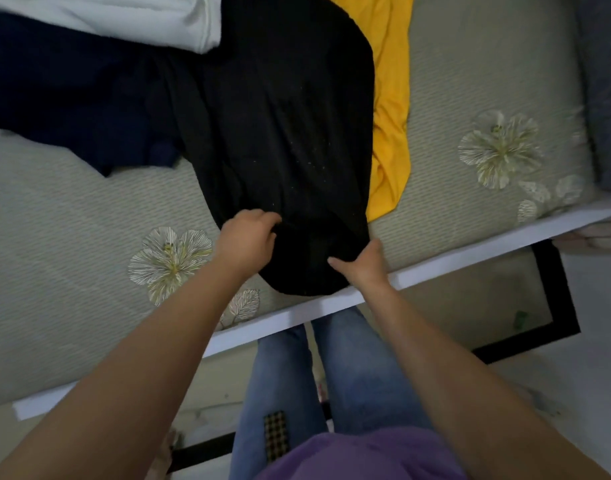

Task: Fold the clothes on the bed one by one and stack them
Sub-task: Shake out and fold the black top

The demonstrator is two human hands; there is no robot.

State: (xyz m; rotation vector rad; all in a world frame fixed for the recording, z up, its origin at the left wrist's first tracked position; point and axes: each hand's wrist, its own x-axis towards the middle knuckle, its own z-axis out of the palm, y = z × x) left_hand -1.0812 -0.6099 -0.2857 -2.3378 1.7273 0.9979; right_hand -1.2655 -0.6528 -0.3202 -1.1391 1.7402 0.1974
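We stand at the edge of a bed (470, 81) covered in a pale green, flower-printed sheet. Our left hand (247, 239) and right hand (364, 263) both grip the near end of a black fabric garment (280, 116) spread across the bed. Beneath its right side lies a yellow cloth garment (392, 98); to its left a navy blue garment (72, 98), partly under a folded white cloth (124, 15).

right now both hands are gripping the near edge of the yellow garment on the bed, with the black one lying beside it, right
Not quite. The head view shows the left hand and right hand gripping the near edge of the black garment; the yellow garment is the one lying beside it on the bed, partly underneath.
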